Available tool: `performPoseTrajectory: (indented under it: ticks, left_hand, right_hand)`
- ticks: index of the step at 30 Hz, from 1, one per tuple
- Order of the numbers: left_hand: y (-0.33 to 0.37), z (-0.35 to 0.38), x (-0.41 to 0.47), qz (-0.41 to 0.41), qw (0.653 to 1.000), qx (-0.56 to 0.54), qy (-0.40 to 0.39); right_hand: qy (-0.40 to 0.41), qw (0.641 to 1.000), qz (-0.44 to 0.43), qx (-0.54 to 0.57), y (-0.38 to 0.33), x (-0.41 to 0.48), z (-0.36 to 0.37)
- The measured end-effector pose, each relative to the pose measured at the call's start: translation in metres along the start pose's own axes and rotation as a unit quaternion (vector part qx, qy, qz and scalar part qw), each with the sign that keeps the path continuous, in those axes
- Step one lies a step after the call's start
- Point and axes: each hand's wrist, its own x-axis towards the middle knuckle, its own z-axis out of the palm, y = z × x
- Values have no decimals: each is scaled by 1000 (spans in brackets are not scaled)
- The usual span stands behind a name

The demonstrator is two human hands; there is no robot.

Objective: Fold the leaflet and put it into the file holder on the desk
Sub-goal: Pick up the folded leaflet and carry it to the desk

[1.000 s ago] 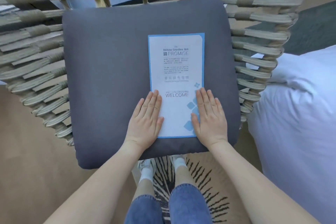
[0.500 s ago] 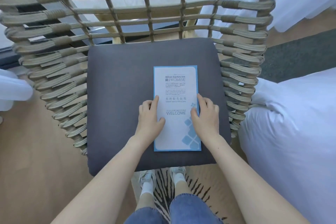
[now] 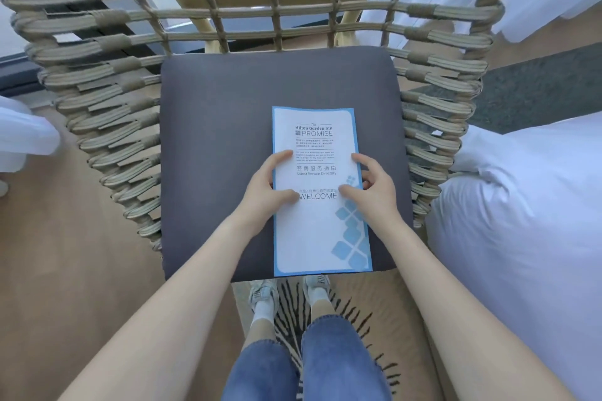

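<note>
A white leaflet (image 3: 317, 228) with a blue border and blue squares lies flat on the grey seat cushion (image 3: 221, 127) of a woven chair. Its near end reaches the cushion's front edge. My left hand (image 3: 265, 190) grips the leaflet's left edge about halfway up, thumb and forefinger on top of the paper. My right hand (image 3: 371, 189) grips the right edge at the same height, thumb on the paper, other fingers curled at the edge. No file holder or desk is in view.
The woven rope chair (image 3: 107, 114) surrounds the cushion at the back and both sides. A white bed (image 3: 527, 225) stands close on the right. A striped rug (image 3: 351, 312) and my feet are below the seat. Wooden floor lies to the left.
My hands slid up from the leaflet's lower end to its middle and went from lying flat to pinching both side edges. The view pulled back from the chair.
</note>
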Motion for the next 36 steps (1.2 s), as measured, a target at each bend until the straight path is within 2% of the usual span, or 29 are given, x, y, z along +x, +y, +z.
performPoseTrajectory:
  ticks: [5, 11, 18, 26, 30, 36]
  left_hand:
    - [52, -4, -65, 4, 999, -47, -20]
    - [151, -10, -170, 50, 996, -76, -16]
    - [280, -21, -264, 176, 981, -80, 30]
    - [411, -44, -340, 347, 928, -104, 92]
    - [441, -50, -372, 406, 902, -95, 115]
    - [413, -61, -391, 403, 890, -133, 167]
  right_hand:
    - [-37, 999, -35, 19, -54, -60, -33]
    - [-65, 992, -96, 41, -163, -152, -84]
    - [-66, 970, -211, 104, -303, -226, -127]
    - [-75, 917, -351, 175, -442, -280, -146]
    - [-87, 886, -406, 207, -480, -307, -147]
    - [-137, 876, -422, 192, -477, -318, -126]
